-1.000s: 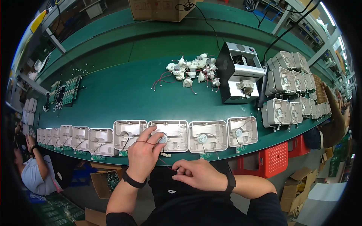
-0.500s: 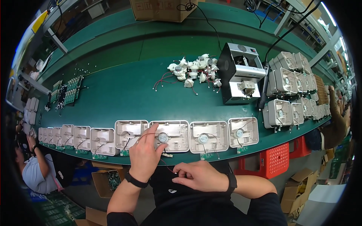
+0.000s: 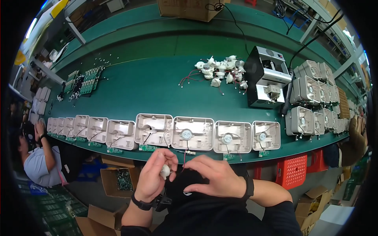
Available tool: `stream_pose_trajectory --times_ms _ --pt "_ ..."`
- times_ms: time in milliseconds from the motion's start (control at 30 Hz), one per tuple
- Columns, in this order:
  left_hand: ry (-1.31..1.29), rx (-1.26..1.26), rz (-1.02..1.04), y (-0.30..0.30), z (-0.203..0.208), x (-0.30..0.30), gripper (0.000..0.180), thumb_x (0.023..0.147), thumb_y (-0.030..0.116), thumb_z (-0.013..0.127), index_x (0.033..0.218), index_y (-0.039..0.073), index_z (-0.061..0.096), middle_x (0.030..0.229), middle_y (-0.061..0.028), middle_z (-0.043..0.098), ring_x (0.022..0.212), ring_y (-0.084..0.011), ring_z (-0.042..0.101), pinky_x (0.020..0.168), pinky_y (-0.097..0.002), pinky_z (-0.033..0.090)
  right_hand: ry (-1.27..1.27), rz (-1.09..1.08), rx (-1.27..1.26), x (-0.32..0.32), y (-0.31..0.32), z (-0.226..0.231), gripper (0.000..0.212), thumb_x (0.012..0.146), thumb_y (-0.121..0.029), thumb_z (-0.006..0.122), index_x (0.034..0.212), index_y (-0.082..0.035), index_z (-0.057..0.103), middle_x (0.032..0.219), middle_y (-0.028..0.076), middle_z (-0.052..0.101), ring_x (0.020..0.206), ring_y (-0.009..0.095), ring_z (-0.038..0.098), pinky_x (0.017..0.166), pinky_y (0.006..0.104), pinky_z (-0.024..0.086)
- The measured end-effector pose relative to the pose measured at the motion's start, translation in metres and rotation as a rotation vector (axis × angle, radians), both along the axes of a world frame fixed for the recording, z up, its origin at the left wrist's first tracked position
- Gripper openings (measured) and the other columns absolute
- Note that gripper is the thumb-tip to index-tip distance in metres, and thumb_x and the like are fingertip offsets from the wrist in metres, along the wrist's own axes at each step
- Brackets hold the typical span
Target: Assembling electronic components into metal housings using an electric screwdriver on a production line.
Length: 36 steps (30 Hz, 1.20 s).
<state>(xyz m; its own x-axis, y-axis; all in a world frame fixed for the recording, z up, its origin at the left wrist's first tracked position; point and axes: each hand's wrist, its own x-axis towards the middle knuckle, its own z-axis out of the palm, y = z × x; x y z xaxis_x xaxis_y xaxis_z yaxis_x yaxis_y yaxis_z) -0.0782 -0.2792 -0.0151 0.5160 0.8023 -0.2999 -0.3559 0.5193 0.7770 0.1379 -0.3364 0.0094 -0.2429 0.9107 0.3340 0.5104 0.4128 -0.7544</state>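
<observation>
My left hand (image 3: 151, 179) is closed round a small white round part (image 3: 165, 171) in front of the bench's near edge. To its right, my right hand (image 3: 216, 177) has its thumb and fingers apart. A thin red wire (image 3: 184, 156) hangs by its fingertips, down from the casing beyond. That white open casing (image 3: 193, 122) lies on the bench with a round silver speaker (image 3: 186, 134) inside. Beside it on the left sits another casing (image 3: 153, 116) with a black wire and no speaker showing. Small green circuit boards (image 3: 148, 148) stick out along the casings' near edges.
More casings (image 3: 233, 125) line the near edge of the green bench (image 3: 138, 86). White wired parts (image 3: 220, 70) are heaped beside a black-and-silver machine (image 3: 267, 78). Stacked casings (image 3: 311, 92) stand at the right. Red stools (image 3: 292, 171) and cartons (image 3: 114, 181) are below. Other people sit at both sides.
My left hand has come back from the casing to below the bench edge and now holds the white part. My right hand's curled fingers have spread. The view has shifted, moving the scene rightward.
</observation>
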Motion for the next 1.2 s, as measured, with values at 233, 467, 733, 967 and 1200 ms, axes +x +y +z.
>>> stream_pose_trajectory --times_ms 233,467,733,967,1200 --pt "-0.067 -0.016 -0.036 -0.014 -0.002 0.003 0.022 0.109 0.019 0.045 0.124 0.004 0.051 0.112 -0.0088 0.061 0.093 -0.0154 0.059 0.073 -0.0280 0.050 0.237 0.001 -0.195 -0.020 0.001 -0.006 0.026 0.089 -0.017 0.078 0.108 -0.003 0.069 0.076 0.005 0.067 0.060 0.017 0.064 0.055 0.0282 0.051" --pt "-0.063 -0.025 -0.303 -0.013 -0.005 -0.001 0.027 0.107 0.015 0.051 0.130 0.002 0.051 0.116 -0.0089 0.061 0.102 -0.0178 0.063 0.086 -0.0309 0.054 0.414 -0.061 -0.315 -0.009 0.005 0.008 0.012 0.098 -0.006 0.066 0.103 0.004 0.070 0.077 0.004 0.070 0.058 0.008 0.060 0.053 0.0217 0.048" --pt "0.407 0.616 -0.274 -0.018 0.017 0.010 0.037 0.093 0.009 0.071 0.127 0.000 0.062 0.119 -0.0100 0.064 0.103 -0.0233 0.067 0.089 -0.0329 0.055 0.768 -0.082 -0.625 -0.011 0.004 0.013 0.018 0.103 -0.012 0.062 0.102 0.004 0.070 0.076 0.004 0.068 0.060 0.005 0.059 0.054 0.0223 0.048" --pt "0.707 1.224 -0.275 -0.012 0.019 0.005 0.042 0.082 0.009 0.079 0.122 0.002 0.066 0.112 -0.0142 0.070 0.103 -0.0285 0.069 0.088 -0.0329 0.056 0.798 -0.100 -0.666 -0.008 0.003 0.006 0.016 0.101 -0.008 0.062 0.105 0.006 0.069 0.079 0.007 0.070 0.059 0.009 0.063 0.052 0.0221 0.048" --pt "0.626 0.608 -0.056 0.002 0.035 -0.012 0.034 0.084 0.003 0.074 0.117 0.000 0.067 0.114 -0.0179 0.072 0.108 -0.0312 0.070 0.091 -0.0352 0.054 0.279 0.095 -0.069 -0.006 -0.013 0.015 0.022 0.091 -0.006 0.073 0.111 0.002 0.069 0.078 0.004 0.070 0.060 0.010 0.065 0.055 0.0231 0.052"
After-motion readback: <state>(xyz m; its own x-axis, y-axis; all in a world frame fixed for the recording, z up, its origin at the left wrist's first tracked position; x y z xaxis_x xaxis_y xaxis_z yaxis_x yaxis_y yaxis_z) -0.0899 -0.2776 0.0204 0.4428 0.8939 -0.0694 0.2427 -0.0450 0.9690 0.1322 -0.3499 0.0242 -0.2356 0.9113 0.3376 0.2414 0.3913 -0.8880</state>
